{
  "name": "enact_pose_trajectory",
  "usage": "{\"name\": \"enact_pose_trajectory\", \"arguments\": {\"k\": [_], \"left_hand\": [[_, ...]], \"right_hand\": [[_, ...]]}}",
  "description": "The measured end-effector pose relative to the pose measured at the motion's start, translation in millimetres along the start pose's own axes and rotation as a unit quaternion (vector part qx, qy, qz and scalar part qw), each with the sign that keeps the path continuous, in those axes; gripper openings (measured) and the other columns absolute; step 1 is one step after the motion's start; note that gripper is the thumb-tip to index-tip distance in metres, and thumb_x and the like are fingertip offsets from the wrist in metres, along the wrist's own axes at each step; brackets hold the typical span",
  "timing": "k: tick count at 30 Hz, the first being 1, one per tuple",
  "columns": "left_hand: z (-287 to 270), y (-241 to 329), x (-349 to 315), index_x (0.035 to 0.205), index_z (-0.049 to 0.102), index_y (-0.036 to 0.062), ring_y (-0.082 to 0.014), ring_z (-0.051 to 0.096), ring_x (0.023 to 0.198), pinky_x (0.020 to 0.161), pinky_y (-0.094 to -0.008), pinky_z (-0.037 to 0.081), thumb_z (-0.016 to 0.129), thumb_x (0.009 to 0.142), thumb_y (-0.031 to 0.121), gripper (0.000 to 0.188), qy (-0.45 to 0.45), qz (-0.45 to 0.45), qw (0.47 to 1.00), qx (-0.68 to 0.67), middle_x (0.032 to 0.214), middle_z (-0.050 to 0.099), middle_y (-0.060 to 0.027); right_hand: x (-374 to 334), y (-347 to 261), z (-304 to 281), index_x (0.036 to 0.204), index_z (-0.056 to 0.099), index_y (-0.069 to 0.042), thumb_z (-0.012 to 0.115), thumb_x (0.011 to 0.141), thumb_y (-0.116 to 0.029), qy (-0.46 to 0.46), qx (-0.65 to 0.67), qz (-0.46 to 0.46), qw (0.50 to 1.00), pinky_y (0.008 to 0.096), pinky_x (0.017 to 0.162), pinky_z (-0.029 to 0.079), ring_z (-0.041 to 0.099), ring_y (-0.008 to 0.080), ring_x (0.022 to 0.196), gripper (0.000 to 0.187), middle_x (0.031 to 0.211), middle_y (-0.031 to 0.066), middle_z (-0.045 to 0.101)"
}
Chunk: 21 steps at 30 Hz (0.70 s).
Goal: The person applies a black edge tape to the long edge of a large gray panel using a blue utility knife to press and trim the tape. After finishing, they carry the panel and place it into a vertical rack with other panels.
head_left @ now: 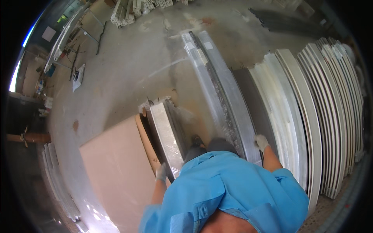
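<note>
I stand between rows of upright panels, wearing a pale glove on each hand. My left hand (160, 173), smeared by motion, is at the edge of a brown cardboard sheet (112, 163). Beside that sheet stands a white panel (165, 132) in clear plastic film. On the other side my right hand (262, 142) has its fingers bent over the top edge of a film-wrapped silvery panel (229, 85). A dark grey panel (254, 105) stands right beside that hand. The lower parts of the panels are hidden.
Further right, several pale panels (311, 112) lean in a dense row. A second wrapped panel with a dark edge (208, 73) stands near my legs. A work table (66, 35), bundled white profiles (124, 13) and dark sheets (279, 21) lie farther off on the concrete floor (128, 62).
</note>
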<state>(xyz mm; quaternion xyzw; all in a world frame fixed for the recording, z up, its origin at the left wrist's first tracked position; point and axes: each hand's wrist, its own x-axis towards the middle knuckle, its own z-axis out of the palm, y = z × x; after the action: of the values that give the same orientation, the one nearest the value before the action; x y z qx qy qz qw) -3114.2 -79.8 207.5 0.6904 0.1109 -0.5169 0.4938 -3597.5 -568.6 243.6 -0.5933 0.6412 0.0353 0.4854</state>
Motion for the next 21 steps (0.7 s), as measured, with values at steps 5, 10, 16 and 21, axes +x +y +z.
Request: {"name": "enact_pose_trajectory", "arguments": {"k": [5, 10, 16, 21], "left_hand": [[33, 270, 111, 0.092, 0.065, 0.0122, -0.0077, 0.052, 0.058, 0.05, -0.0245, 0.038, 0.064, 0.101, 0.033, 0.022, 0.013, 0.107, 0.993, 0.05, 0.072, 0.057, 0.0041], [91, 426, 234, 0.106, 0.068, 0.008, -0.0124, 0.06, 0.062, 0.054, -0.0245, 0.045, 0.064, 0.1, 0.028, 0.022, 0.038, 0.207, 0.974, 0.087, 0.08, 0.066, -0.0022], [131, 521, 304, 0.113, 0.069, 0.0053, -0.0142, 0.064, 0.075, 0.065, -0.0279, 0.051, 0.065, 0.1, 0.03, 0.029, -0.019, 0.038, 0.989, 0.143, 0.095, 0.071, -0.0055], [125, 590, 336, 0.114, 0.068, 0.0083, -0.016, 0.061, 0.075, 0.067, -0.0323, 0.049, 0.067, 0.097, 0.038, 0.034, 0.009, -0.025, 0.996, 0.08, 0.094, 0.068, -0.0036]], "right_hand": [[-16, -15, 50, 0.09, 0.068, -0.006, 0.066, 0.097, -0.031, 0.023, 0.245, 0.286, 0.926, 0.0403, 0.061, 0.056, 0.06, 0.0203, 0.062, 0.026, 0.071, 0.0066, 0.06], [84, -139, 61, 0.097, 0.069, -0.006, 0.071, 0.095, -0.03, -0.073, 0.13, 0.241, 0.959, 0.043, 0.067, 0.057, 0.062, 0.0219, 0.068, 0.024, 0.079, 0.008, 0.062], [307, -400, 14, 0.077, 0.062, -0.008, 0.066, 0.091, -0.025, 0.064, 0.207, -0.014, 0.976, 0.035, 0.053, 0.046, 0.059, 0.015, 0.059, 0.022, 0.068, 0.0032, 0.06], [442, -656, -53, 0.085, 0.065, -0.007, 0.066, 0.097, -0.03, 0.045, 0.141, -0.11, 0.983, 0.0277, 0.056, 0.045, 0.055, 0.0088, 0.064, 0.026, 0.073, -0.0015, 0.06]]}}
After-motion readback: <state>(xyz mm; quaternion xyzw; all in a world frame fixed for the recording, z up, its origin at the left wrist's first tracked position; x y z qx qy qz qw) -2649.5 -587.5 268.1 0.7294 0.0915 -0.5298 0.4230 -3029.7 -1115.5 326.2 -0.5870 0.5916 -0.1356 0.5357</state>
